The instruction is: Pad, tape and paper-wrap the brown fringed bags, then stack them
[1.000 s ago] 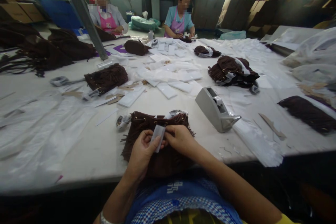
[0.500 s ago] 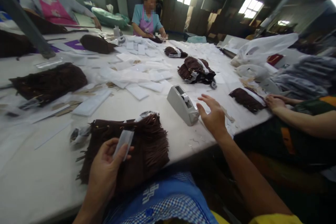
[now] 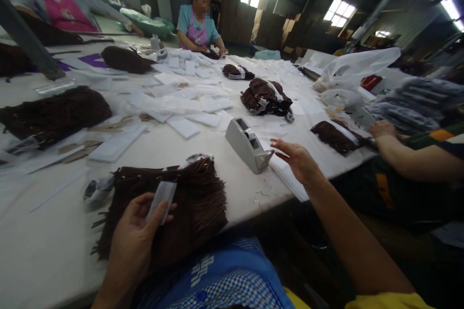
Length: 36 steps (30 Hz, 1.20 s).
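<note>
A dark brown fringed bag (image 3: 195, 203) lies flat at the table's front edge, with metal eyelets along its top. Over its left part, my left hand (image 3: 139, 227) pinches a small translucent white strip (image 3: 162, 201) between thumb and fingers. A grey tape dispenser (image 3: 243, 147) stands to the right of the bag. My right hand (image 3: 295, 159) is at the dispenser's front end, fingertips close together near the cutter; a bit of clear tape seems to run between them. A wrapped grey bundle (image 3: 97, 190) touches the bag's left side.
More brown fringed bags lie left (image 3: 54, 113), centre (image 3: 266, 96) and right (image 3: 335, 136). White foam sheets (image 3: 183, 126) cover the middle. At the right a person's hands (image 3: 384, 130) work beside a bag; another person (image 3: 198, 29) works across the table.
My right hand's fingers have come together at the dispenser's cutter. White sheets now show beneath that hand. My left hand still holds the strip; the whole view has shifted slightly.
</note>
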Motion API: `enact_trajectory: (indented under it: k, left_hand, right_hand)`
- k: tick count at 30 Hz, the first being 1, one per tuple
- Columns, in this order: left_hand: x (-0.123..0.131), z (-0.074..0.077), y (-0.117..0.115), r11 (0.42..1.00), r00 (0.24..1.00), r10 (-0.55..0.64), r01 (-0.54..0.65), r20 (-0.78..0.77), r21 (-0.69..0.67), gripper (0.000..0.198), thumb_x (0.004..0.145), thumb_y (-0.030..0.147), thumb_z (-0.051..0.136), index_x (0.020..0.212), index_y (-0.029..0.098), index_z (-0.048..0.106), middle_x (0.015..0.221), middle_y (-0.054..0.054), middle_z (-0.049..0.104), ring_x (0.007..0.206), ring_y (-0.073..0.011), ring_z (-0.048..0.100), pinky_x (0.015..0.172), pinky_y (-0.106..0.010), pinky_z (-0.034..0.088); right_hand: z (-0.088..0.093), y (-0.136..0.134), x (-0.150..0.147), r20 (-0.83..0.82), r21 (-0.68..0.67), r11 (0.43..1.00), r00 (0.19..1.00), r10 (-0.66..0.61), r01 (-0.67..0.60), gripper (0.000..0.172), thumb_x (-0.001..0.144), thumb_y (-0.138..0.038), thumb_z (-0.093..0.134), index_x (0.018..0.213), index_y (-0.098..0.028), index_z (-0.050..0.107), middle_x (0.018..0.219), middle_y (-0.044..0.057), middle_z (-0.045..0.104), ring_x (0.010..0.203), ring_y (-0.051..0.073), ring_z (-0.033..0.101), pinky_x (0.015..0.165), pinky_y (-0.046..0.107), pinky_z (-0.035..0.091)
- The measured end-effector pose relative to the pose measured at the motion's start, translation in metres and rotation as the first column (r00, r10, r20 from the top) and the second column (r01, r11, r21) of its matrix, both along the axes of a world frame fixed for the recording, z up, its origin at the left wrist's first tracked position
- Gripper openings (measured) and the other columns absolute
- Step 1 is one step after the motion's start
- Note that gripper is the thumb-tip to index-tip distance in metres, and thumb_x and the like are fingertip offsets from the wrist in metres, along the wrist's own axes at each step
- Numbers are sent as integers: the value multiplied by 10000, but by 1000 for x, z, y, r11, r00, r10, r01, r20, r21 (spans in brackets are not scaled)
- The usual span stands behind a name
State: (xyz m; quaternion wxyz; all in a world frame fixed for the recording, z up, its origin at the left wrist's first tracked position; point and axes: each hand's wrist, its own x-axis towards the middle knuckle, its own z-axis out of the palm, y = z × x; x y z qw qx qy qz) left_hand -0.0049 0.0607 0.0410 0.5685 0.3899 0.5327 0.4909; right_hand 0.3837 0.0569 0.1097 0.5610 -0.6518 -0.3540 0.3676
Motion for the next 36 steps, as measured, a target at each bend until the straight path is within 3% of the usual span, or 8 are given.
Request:
enact_trajectory:
  k: [4, 10, 14, 18, 25, 29, 32, 36]
  left_hand:
    - [-1, 1, -1, 1000, 1000, -9, 9, -10, -8, 547, 664, 436, 841, 1078, 199, 573, 938, -34, 723, 818, -195, 720, 654, -236, 589]
    - [-1, 2, -1, 999, 1000, -3, 3, -2, -33, 533, 663, 447, 846, 1066, 224, 578, 939, -17, 730, 821, -169, 714, 656, -191, 578]
    - [-1, 0, -1, 999, 1000, -4, 4, -1, -42, 524, 673, 444, 842, 1072, 227, 581, 943, -19, 732, 831, -172, 716, 666, -192, 583]
    - [-2, -2, -1, 999, 1000, -5, 5, 10, -40, 516, 680, 426, 842, 1079, 226, 582, 953, -24, 730, 847, -187, 722, 676, -211, 595]
    - [-3, 0, -1, 1000, 998, -19, 20, 60, -18, 508, 689, 384, 841, 1087, 215, 573, 989, -24, 713, 896, -210, 729, 747, -269, 613]
    - [-2, 1, -3, 1000, 996, -29, 30, 84, -7, 521, 680, 373, 847, 1084, 200, 567, 1010, -44, 709, 902, -228, 730, 775, -317, 617]
    - [0, 3, -4, 998, 992, -48, 45, 118, 32, 526, 677, 370, 847, 1082, 188, 565, 1032, -52, 699, 941, -249, 724, 799, -350, 615]
    - [2, 5, -4, 996, 988, -70, 61, 135, 69, 491, 719, 349, 817, 1098, 183, 553, 1076, -57, 685, 982, -243, 715, 834, -346, 599]
  right_hand:
    - [-2, -10, -4, 81, -38, 998, 996, -45, 48, 382, 706, -498, 786, 928, -188, 784, 1105, 104, 737, 1141, 278, 616, 920, 391, 496]
    - [-1, -12, -9, 424, 14, 992, 898, -116, 122, 364, 709, -486, 786, 899, -175, 787, 1013, 95, 746, 1011, 242, 654, 853, 352, 528]
    - [-5, -19, -2, 145, -196, 980, 989, -14, 42, 434, 693, -504, 803, 935, -145, 772, 916, 107, 743, 782, 179, 688, 655, 269, 557]
    - [-22, -23, 3, -41, -204, 978, 998, -44, 34, 442, 632, -483, 858, 888, -138, 754, 835, 85, 729, 690, 135, 682, 612, 222, 571]
    - [-34, -19, -2, 113, -114, 986, 988, -105, 118, 435, 648, -513, 833, 827, -130, 732, 751, 81, 719, 634, 148, 671, 557, 239, 578]
    - [-41, -27, -13, 52, -135, 982, 990, -129, 135, 399, 621, -484, 853, 757, -135, 717, 693, 65, 694, 573, 140, 641, 564, 270, 588]
    - [-45, -33, -47, 24, -60, 998, 999, -23, 25, 365, 692, -471, 817, 859, -157, 736, 720, 43, 694, 602, 137, 644, 590, 268, 584]
    - [-37, -32, -123, 41, 17, 941, 941, 336, -337, 337, 819, -443, 719, 1010, -167, 731, 698, 23, 688, 612, 141, 645, 618, 281, 574]
